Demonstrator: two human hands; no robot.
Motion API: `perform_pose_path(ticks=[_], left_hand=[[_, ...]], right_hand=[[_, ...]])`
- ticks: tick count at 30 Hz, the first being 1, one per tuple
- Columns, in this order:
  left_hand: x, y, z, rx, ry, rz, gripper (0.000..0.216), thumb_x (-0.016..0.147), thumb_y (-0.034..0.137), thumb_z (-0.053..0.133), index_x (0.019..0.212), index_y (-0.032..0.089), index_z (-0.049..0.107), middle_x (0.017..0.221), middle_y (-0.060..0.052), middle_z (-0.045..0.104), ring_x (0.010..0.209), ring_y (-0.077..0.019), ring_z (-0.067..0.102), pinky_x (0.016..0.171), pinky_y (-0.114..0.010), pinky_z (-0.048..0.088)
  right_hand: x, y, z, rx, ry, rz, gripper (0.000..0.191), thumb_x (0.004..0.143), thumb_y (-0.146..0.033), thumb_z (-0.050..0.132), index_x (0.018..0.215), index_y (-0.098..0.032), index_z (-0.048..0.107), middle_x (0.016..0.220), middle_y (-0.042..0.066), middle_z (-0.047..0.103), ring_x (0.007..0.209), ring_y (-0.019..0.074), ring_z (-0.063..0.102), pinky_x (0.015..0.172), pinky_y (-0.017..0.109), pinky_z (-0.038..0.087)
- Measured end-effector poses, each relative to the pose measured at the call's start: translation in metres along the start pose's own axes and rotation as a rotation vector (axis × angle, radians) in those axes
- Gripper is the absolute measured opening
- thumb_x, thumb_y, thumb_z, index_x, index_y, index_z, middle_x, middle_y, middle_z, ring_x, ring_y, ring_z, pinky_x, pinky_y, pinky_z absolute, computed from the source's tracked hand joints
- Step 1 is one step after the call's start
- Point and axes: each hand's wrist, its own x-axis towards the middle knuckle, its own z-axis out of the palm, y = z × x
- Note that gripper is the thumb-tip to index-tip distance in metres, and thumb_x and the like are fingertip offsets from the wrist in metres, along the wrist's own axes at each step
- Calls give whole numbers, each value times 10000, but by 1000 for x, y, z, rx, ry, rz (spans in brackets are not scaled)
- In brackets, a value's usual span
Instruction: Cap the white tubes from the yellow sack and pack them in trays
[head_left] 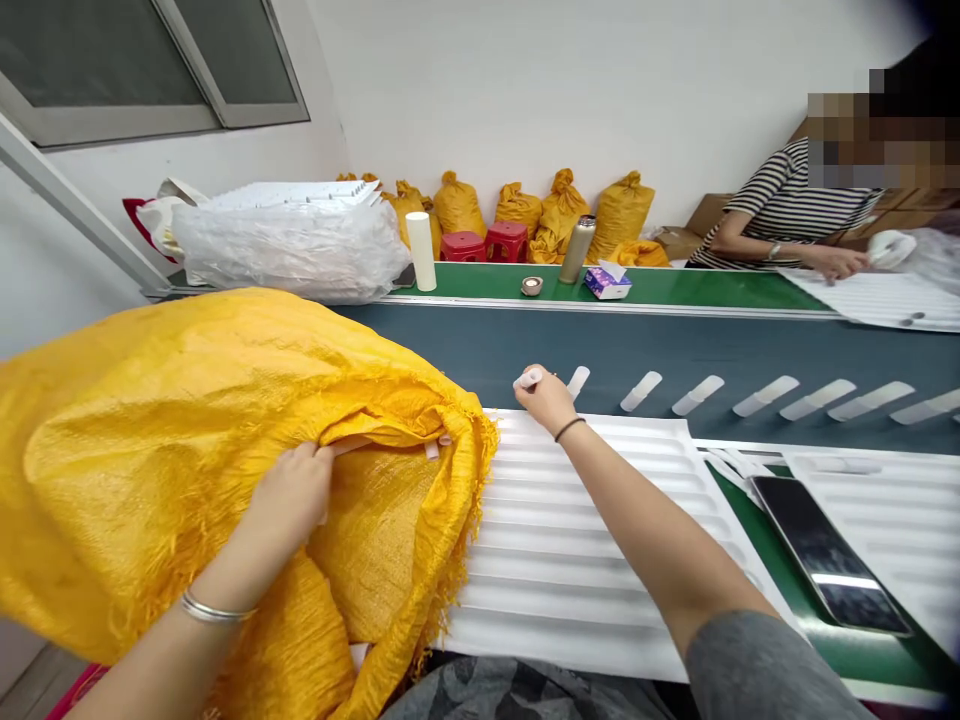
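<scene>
My left hand [291,492] reaches into the mouth of a large yellow woven sack [150,440] and its fingers close round pale tubes just inside the opening. My right hand [546,398] is stretched out to the near edge of the dark conveyor belt [750,345], pinching a small white tube [529,378] at the belt's surface. A row of several white tubes [765,395] lies on the belt to the right of that hand. Under my right forearm lies a white ribbed tray [570,560].
A black phone [829,550] lies on the green table edge between two ribbed trays. Across the belt stand a white cylinder [421,250], a metal flask [578,248], a tissue pack [606,281] and bagged trays [292,240]. A person in a striped shirt [795,205] works at far right.
</scene>
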Motion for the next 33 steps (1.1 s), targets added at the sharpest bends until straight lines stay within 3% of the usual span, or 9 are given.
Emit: perform_pose_path(ticks=[4,8,12,15,17,20,24,27,33], left_hand=[[5,-23,6,65,-28,-76,296,613,309,693,836,117,662,930,-175,548,930,-400,541,756,-498,466],[10,-26,9,95,-45,-37,253,649,325,648,814,135,675,903,-150,553,932,-383,534,766,-483,460],[17,-23,21,105,-68,79,243,706,218,540,902,197,683,897,-102,590,916,-346,556,761,-467,466],[23,-7,29,3,-64,208,266,758,254,509,945,253,698,911,-80,616,916,-329,571,775,-466,468],[24,13,27,-165,-81,294,287,809,327,492,995,258,699,911,-76,623,913,-301,579,810,-447,465],[22,45,11,-462,-65,410,323,845,391,494,1063,233,672,947,-68,617,916,-248,580,860,-389,460],[11,75,-18,-764,164,477,315,858,405,545,1109,239,638,1090,-59,586,1031,-213,552,949,-357,423],[0,87,-32,-890,258,521,278,856,325,582,1118,243,628,1108,-53,589,1050,-192,551,951,-331,424],[-25,112,-49,-1013,152,615,246,894,269,537,1135,232,568,1094,-35,622,1044,-168,563,957,-298,418]], right_hand=[[30,15,12,-13,-67,100,255,894,-357,560,967,-118,613,944,64,644,858,168,611,805,355,479],[7,27,-4,-7,-5,99,441,832,-406,625,1105,-63,588,970,136,652,936,232,605,831,347,459],[-63,70,-55,-16,119,44,464,891,-324,519,1306,-120,483,1061,121,639,1003,229,578,896,313,414],[-131,119,-85,-103,5,19,274,870,-198,482,1068,-160,668,1000,108,666,944,233,606,876,326,431],[-173,147,-88,-183,-167,31,247,819,-146,509,946,-163,720,966,113,681,913,247,629,851,347,454],[-215,168,-68,-203,-302,-4,290,765,-119,566,1003,-178,721,1004,108,674,883,239,644,825,351,486],[-234,166,-45,-188,-243,-212,271,798,-89,511,965,-199,693,966,92,639,869,224,623,808,359,497],[-233,160,-51,-154,-193,-251,199,769,-87,509,903,-174,628,928,91,612,838,231,606,760,367,497],[-212,98,-63,334,-23,-240,262,900,-248,492,1160,-211,497,1043,93,607,897,204,603,719,307,509]])
